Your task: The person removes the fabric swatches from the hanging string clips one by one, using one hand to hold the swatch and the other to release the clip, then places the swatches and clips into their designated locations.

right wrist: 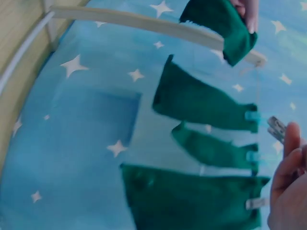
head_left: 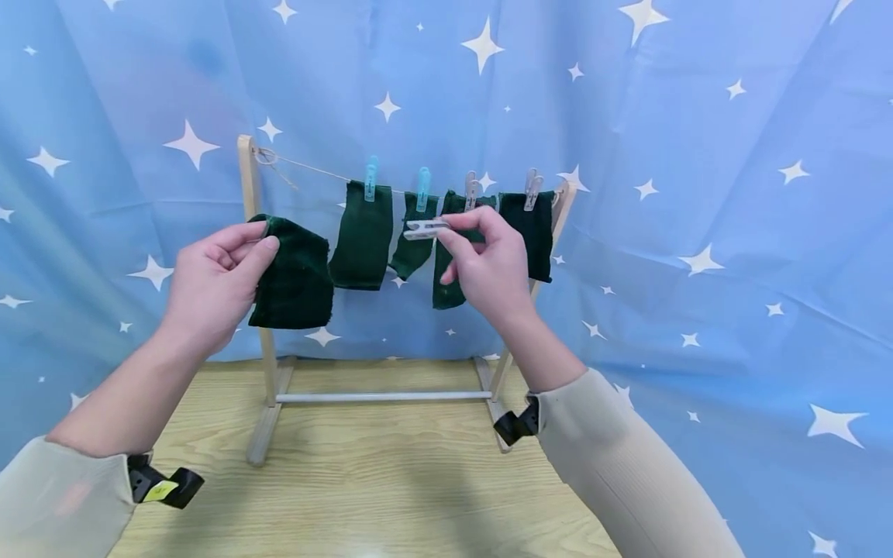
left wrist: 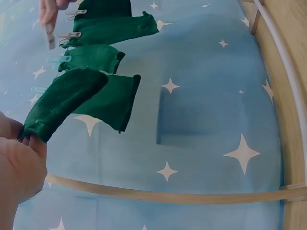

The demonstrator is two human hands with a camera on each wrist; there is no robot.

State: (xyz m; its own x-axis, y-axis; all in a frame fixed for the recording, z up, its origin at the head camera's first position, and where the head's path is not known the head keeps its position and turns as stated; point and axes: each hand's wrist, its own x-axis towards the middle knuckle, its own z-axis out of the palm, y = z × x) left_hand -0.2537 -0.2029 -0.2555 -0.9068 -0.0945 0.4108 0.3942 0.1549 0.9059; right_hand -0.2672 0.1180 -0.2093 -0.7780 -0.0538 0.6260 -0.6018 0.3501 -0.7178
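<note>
My left hand (head_left: 223, 267) pinches the top corner of a loose dark green cloth (head_left: 294, 273), held up in front of the left post of a small wooden drying rack (head_left: 249, 201). In the left wrist view the same cloth (left wrist: 62, 100) hangs from my fingertips (left wrist: 21, 143). My right hand (head_left: 481, 256) pinches a clear clothespin (head_left: 425, 228) just below the string (head_left: 314, 169). Several green cloths (head_left: 363, 232) hang pegged on the string. The right wrist view shows the clear clothespin (right wrist: 277, 128) at my fingertips (right wrist: 290, 143).
Blue clothespins (head_left: 371, 178) and clear ones (head_left: 533, 188) hold the hanging cloths. The rack stands on a light wooden table (head_left: 377, 480), its base bar (head_left: 384, 397) near the back. A blue star-patterned backdrop (head_left: 698, 194) drapes behind and to both sides.
</note>
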